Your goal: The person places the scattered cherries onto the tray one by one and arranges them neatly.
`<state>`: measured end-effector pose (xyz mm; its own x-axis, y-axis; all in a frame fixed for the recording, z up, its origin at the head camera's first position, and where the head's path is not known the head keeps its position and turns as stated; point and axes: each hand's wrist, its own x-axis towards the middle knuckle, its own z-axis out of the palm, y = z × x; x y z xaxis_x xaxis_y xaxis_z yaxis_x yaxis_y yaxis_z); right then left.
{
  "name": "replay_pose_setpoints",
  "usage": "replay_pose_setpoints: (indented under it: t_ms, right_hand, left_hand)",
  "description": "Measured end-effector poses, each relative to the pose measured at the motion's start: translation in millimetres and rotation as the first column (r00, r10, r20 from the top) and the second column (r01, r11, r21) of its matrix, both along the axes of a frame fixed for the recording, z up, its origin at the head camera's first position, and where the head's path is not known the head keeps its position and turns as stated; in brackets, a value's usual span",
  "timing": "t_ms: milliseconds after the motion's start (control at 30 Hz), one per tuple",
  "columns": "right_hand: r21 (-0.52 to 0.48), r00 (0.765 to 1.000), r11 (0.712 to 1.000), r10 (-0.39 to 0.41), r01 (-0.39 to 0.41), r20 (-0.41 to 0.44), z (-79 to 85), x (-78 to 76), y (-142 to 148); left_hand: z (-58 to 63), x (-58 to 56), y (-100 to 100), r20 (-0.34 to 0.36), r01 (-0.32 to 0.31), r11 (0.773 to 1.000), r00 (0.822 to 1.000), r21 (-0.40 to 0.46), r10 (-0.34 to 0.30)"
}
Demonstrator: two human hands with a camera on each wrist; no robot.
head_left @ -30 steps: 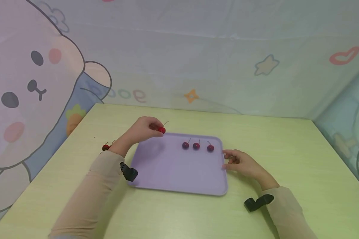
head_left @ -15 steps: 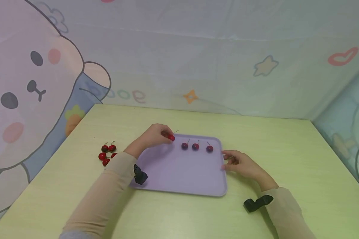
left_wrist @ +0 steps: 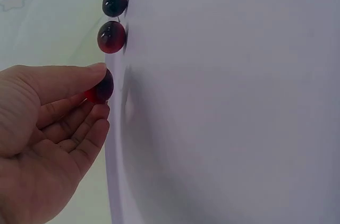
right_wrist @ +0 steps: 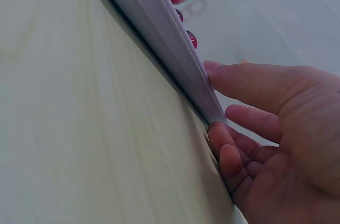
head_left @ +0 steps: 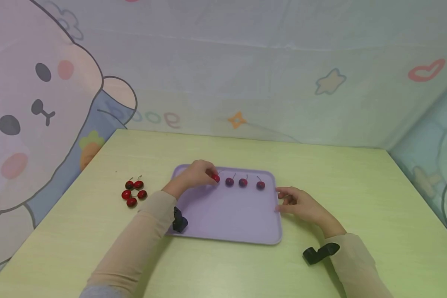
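My left hand (head_left: pixel 200 174) pinches a red cherry (head_left: pixel 215 178) between thumb and fingers at the back of a lilac tray (head_left: pixel 227 215). In the left wrist view that cherry (left_wrist: pixel 101 87) sits at the tray's edge; whether it touches the tray floor I cannot tell. Three dark red cherries with thin stems stand in a row to its right, the nearest cherry (head_left: pixel 229 181) close beside it. At the tray's right side my right hand (head_left: pixel 301 205) holds the edge. In the right wrist view the thumb (right_wrist: pixel 239 83) lies on the rim and curled fingers (right_wrist: pixel 220 139) touch below it.
Several loose cherries (head_left: pixel 132 202) lie clustered on the pale yellow table (head_left: pixel 223 269), left of the tray. A printed cloth (head_left: pixel 268 82) with cartoon figures hangs behind the table. Each sleeve carries a small black device (head_left: pixel 322 253) at the wrist.
My left hand has moved right and toward me with its cherry, from the tray's back rim down beside the row. The loose cherries on the left are uncovered. My right hand has stayed put.
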<state>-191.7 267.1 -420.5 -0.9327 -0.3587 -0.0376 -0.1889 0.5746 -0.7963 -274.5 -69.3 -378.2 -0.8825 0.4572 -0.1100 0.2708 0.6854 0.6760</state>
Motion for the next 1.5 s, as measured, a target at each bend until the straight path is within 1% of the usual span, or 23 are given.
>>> replay_pose_setpoints:
  t_ms: [333,567,833,1067,1167,1300,1400,1500]
  right_hand:
    - [0.017,1.000,1.000,-0.007,0.007,0.007,0.5,0.8,2]
    - [0.016,1.000,1.000,-0.005,0.005,0.006,0.1,-0.4,1]
    - [0.014,1.000,1.000,-0.009,0.009,0.013,2.5,0.2,0]
    - [0.020,1.000,1.000,-0.009,0.008,0.009,2.5,0.9,0]
    - [0.023,1.000,1.000,-0.008,0.008,0.007,1.7,1.1,1]
    - [0.026,1.000,1.000,-0.013,0.013,0.003,0.7,1.1,3]
    - [0.028,1.000,1.000,-0.014,0.014,0.003,-0.8,1.2,4]
    - [0.029,1.000,1.000,-0.011,0.011,0.002,-2.3,1.5,5]
  left_hand:
    - [-5.1,0.6,6,0.014,-0.024,0.999,1.000,-0.039,0.024]
    - [-3.0,1.7,7,-0.006,-0.026,0.998,1.000,-0.051,0.026]
    - [-2.6,1.6,6,0.000,-0.012,0.999,1.000,-0.048,0.012]
    - [-0.5,1.9,6,-0.005,-0.020,0.998,1.000,-0.056,0.020]
    - [4.4,1.9,4,-0.013,-0.030,0.998,0.999,-0.059,0.029]
    - [15.1,1.5,-5,-0.045,-0.015,0.998,0.999,-0.056,0.013]
    - [26.7,3.4,-19,-0.088,0.022,0.999,0.996,-0.044,-0.025]
    - [42.5,9.8,-39,-0.112,0.040,0.999,0.993,-0.029,-0.043]
